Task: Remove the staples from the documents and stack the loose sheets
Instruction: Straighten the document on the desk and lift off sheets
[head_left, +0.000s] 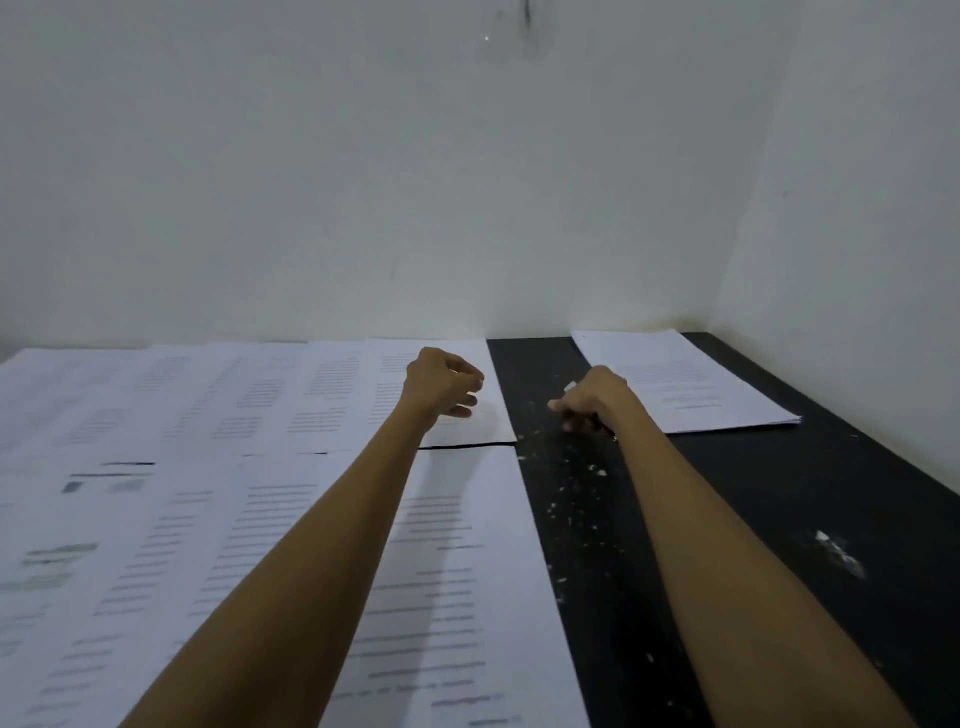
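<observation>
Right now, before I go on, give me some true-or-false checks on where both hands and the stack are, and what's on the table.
1. A stack of sheets lies at the far right, near the wall corner. True.
2. The right hand rests on that stack. False: it is over the bare black table, left of the stack.
3. Small pale scraps litter the black table. True.
4. The left hand is over the bare black table. False: it is above a printed sheet.
</observation>
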